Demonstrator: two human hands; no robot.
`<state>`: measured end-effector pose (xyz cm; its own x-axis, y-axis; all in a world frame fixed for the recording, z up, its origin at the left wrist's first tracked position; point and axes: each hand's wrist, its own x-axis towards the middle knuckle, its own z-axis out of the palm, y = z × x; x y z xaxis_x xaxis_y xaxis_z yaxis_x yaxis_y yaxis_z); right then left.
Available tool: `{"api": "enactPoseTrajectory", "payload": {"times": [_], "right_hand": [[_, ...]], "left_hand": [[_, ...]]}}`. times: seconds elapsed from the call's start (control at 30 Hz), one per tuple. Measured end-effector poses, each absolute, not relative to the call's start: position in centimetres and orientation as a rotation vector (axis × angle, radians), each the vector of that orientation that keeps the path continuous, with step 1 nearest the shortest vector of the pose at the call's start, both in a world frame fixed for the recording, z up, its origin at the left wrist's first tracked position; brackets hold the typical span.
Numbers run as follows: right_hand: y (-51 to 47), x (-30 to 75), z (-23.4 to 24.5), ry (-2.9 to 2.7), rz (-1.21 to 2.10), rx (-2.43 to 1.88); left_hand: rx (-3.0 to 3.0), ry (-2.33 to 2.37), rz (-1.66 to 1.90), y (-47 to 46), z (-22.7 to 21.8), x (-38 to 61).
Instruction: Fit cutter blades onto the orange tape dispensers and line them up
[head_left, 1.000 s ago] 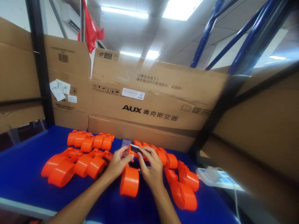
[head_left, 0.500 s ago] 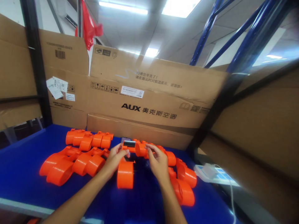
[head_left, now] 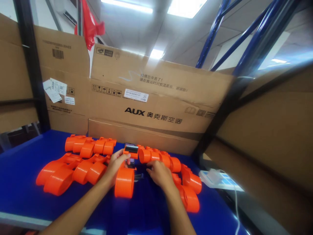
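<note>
My left hand [head_left: 119, 162] is closed around an orange plastic tape dispenser [head_left: 124, 183]. Its ring hangs below my fingers, and a black strip with a silvery toothed edge [head_left: 131, 149] shows at its upper end. To the right, my right hand [head_left: 158, 173] is low over the table with its fingers curled in. Whatever its fingertips hold, if anything, is hidden. Between the hands lie some greyish thin pieces [head_left: 139, 177], too blurred to name. Just beyond my right hand stands a row of orange dispensers [head_left: 165, 160].
More orange dispensers stand at the left [head_left: 58, 178] and the right [head_left: 192, 197] on the blue table [head_left: 22, 163]. A dark flat device [head_left: 129, 144] lies behind my left hand. Cardboard walls [head_left: 110, 130] close off the back. A white power strip [head_left: 220, 179] with a cable sits at right.
My right hand has drawn away from the held dispenser, down toward the table, and its fingers have curled. My left hand keeps the dispenser, and the view has shifted slightly.
</note>
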<state>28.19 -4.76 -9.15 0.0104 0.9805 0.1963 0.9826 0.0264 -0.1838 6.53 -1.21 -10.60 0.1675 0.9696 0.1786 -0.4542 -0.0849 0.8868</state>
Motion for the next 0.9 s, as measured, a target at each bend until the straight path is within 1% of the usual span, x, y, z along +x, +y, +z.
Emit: {"api": "enactPoseTrajectory", "payload": {"times": [0.33,0.43,0.6,0.73,0.9], "right_hand": [[-4.6,28.3,-9.3,-2.112,0.024,-1.938],[-4.6,29.0,-9.4,-2.088,0.089,-1.806],[-4.7,29.4,-8.9,-1.969,0.321,-1.44],[-4.8,28.8,-8.1,-1.693,0.644,-1.185],[-5.1,27.9,-7.5,-1.364,0.832,-0.974]], "left_hand": [[1.055,0.647,1.339,-1.5,-10.3,6.6],[1.042,0.646,1.341,-1.4,-10.4,6.6],[1.009,0.621,1.343,-1.2,-10.5,6.5],[1.012,0.591,1.36,-1.5,-10.3,6.7],[1.004,0.51,1.345,-2.0,-9.8,7.1]]}}
